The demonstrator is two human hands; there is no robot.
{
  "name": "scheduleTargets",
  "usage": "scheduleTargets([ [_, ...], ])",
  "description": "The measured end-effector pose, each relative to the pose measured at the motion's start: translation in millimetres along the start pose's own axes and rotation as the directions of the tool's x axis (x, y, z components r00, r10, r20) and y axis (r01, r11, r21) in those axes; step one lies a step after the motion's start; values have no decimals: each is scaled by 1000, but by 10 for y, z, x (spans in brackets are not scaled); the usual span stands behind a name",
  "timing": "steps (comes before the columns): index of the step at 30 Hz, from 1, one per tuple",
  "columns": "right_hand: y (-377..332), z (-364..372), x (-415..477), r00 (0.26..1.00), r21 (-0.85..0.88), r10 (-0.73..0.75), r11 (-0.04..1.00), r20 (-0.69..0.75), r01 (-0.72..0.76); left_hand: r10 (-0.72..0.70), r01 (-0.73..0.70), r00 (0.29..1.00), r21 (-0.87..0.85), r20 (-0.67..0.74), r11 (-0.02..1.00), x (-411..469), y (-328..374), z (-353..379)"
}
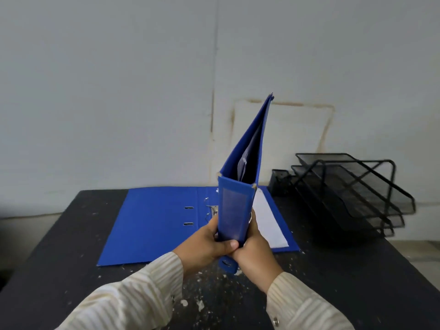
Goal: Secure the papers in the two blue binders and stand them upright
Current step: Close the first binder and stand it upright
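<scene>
Hands, left hand (pixel 209 241) and right hand (pixel 253 251), clasp closed binder (pixel 234 210) spine above open binder (pixel 152 222).

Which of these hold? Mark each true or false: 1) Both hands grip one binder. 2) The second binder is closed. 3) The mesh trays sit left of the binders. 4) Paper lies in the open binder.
1) True: the left hand and right hand clasp the held binder by its spine end.
2) False: the open binder lies flat and spread on the table.
3) False: the mesh trays stand on the right.
4) True: white paper rests on its right half.
</scene>
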State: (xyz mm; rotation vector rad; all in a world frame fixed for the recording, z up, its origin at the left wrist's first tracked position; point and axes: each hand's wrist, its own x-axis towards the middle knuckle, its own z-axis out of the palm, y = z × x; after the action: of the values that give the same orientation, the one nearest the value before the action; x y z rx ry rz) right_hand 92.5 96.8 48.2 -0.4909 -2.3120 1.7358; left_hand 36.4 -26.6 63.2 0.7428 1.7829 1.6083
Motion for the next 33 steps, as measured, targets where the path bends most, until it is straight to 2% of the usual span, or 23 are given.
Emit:
scheduleTargets([
  [8, -268, 552, 432, 956, 18, -73, 997, 283, 71, -8, -17, 948, -74, -318, 997, -266, 67, -458],
  [16, -422, 1229, 500, 840, 3, -165, 982, 517, 190, -38, -40, 831, -127, -555, 991, -738, -113, -883],
  [18, -480, 1462, 484, 825, 12, -144, 986, 547, 164, -42, -46, 811, -134, -584, 990, -869, -183, -1044],
  [22, -587, 2010, 489, 808, 59, 34, 995, 588, -85, -66, -40, 778, -153, -625, 987, -1101, -337, -1443],
  [27, -664, 2659, 509, 797, 16, -25, 1000, 603, 19, -102, -9, 771, -172, -628, 985, -1358, -487, -2054],
  [33, -831, 3414, 571, 794, -22, -33, 998, 607, 58, -153, 57, 792, -179, -591, 982, -1581, -668, -2871],
])
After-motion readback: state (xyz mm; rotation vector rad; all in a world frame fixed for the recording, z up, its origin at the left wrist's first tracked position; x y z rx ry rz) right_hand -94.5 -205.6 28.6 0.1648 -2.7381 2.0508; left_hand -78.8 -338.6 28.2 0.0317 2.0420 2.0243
